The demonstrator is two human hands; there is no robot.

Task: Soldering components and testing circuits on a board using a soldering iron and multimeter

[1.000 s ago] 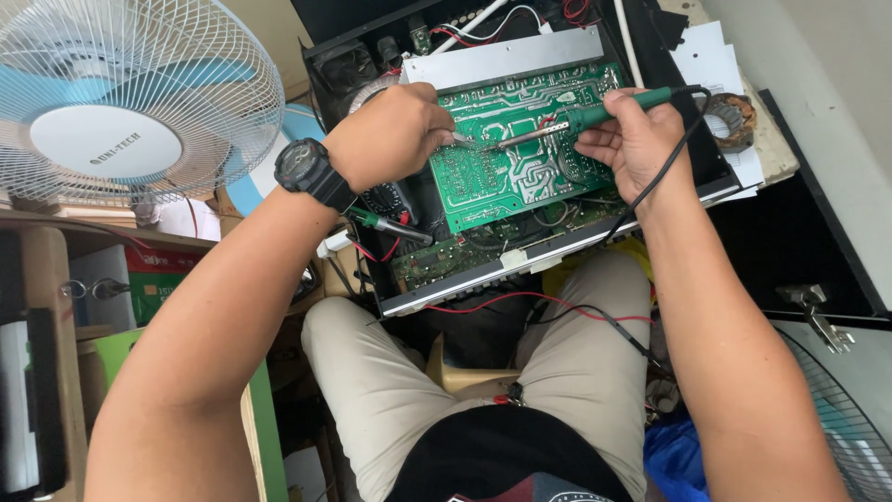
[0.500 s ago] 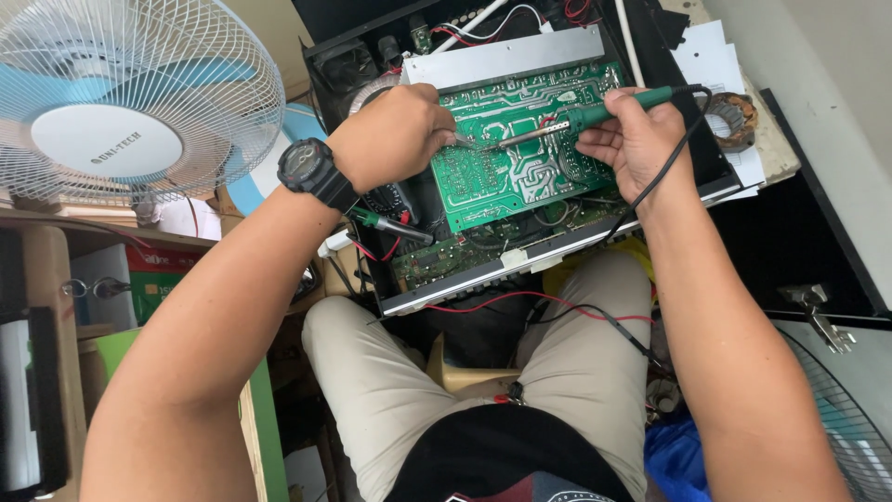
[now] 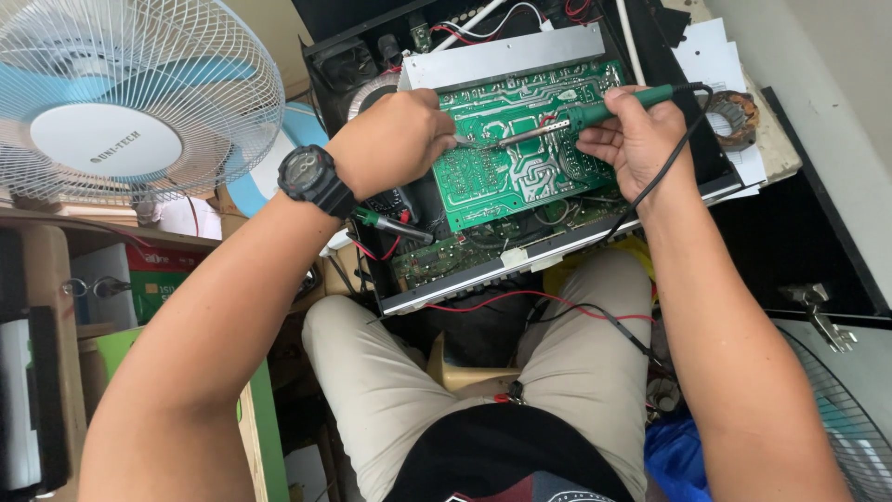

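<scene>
we work over an open black amp chassis on our lap, white fan at left, red/green box below it. right hand closed on green soldering iron, tip on green circuit board; left hand pinches solder wire there.

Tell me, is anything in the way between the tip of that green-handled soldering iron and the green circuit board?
Nothing visible. The green-handled soldering iron in the right hand reaches the green circuit board over open board, its tip meeting the thin wire held by the left hand.
</scene>
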